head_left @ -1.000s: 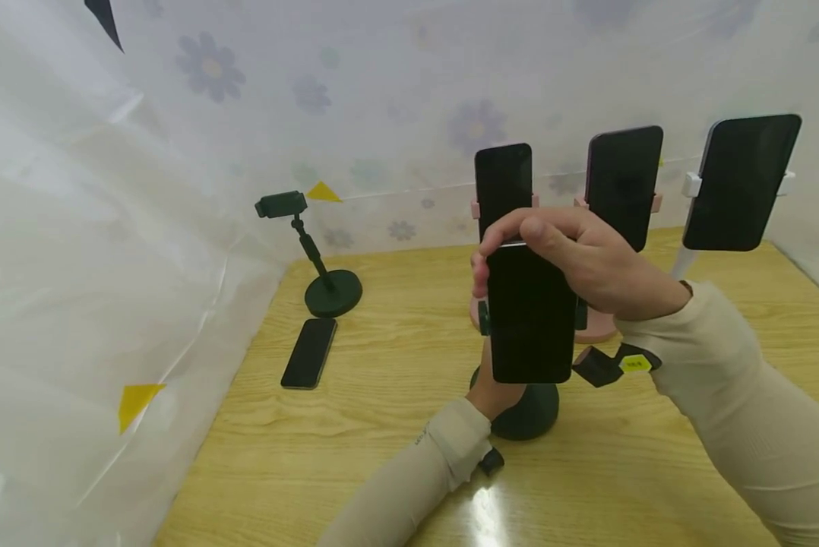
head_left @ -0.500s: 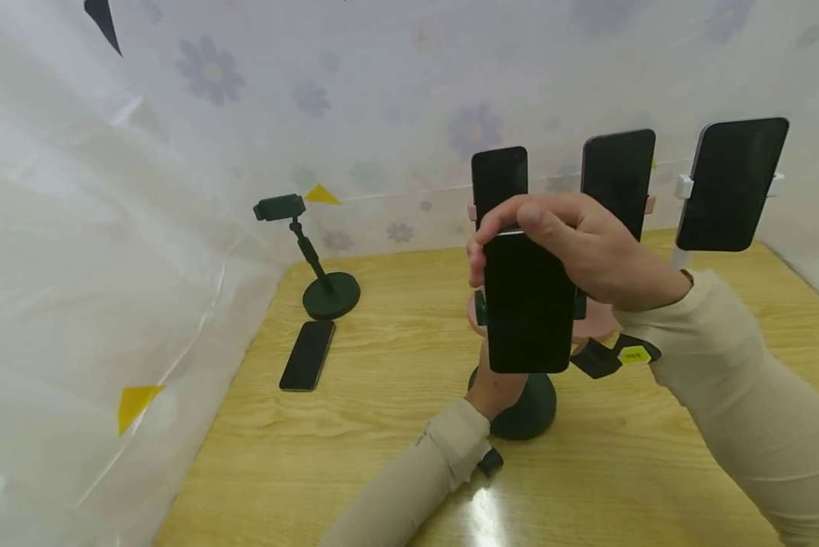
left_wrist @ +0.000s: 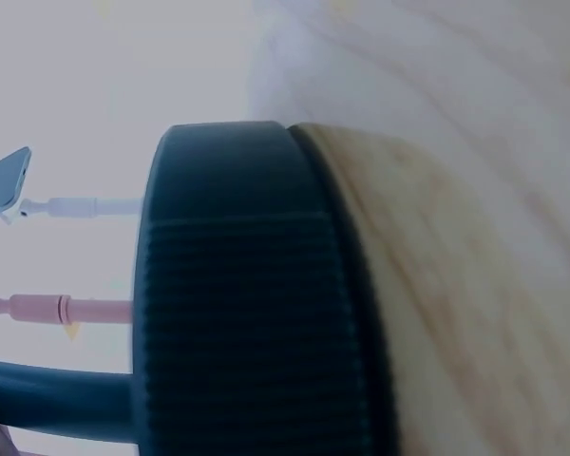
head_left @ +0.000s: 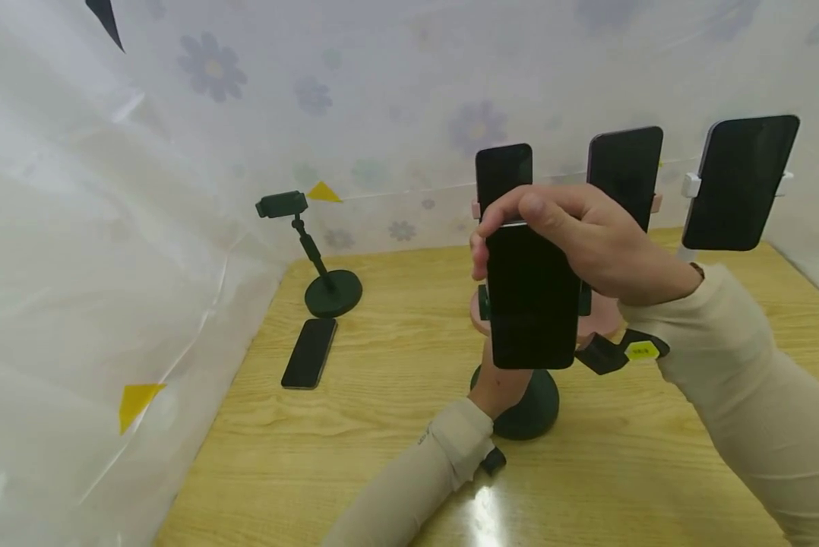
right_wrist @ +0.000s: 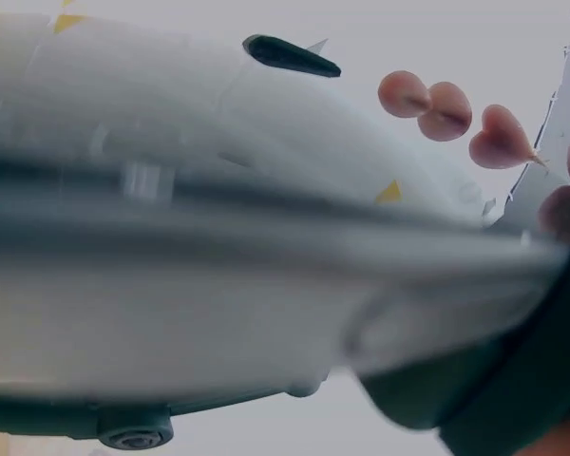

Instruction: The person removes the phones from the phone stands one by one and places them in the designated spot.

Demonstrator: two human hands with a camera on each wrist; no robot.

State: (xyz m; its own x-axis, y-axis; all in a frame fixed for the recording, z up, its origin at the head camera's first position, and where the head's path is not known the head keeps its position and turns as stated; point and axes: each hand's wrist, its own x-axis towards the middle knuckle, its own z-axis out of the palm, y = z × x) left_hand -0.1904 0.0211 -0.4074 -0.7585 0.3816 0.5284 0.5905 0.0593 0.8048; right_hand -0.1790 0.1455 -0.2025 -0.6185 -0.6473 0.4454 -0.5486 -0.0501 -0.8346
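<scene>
A black-screened smartphone [head_left: 532, 300] stands upright in the clamp of a dark green phone stand [head_left: 535, 410]. My right hand [head_left: 590, 235] grips the phone from above, fingers bent over its top edge and thumb near the upper front. Low behind the phone, my left hand [head_left: 500, 386] holds the stand; most of its fingers are hidden. The left wrist view shows the ribbed round base [left_wrist: 252, 313] close up, with bits of fingers around the pole [left_wrist: 62, 399] at the left edge. In the right wrist view, the phone's edge [right_wrist: 218, 247] is blurred beside the green clamp [right_wrist: 527, 370].
Behind my hands, two phones [head_left: 504, 171] [head_left: 624, 167] sit in pink stands. A white stand carries another phone [head_left: 741, 182] at right. A second dark green stand [head_left: 334, 292] has a bare clamp, and a phone [head_left: 309, 353] lies before it on the wooden table [head_left: 382, 365].
My right hand and the clamped phone have risen gradually while the stand's base stays in place. My left hand keeps its hold low on the stand.
</scene>
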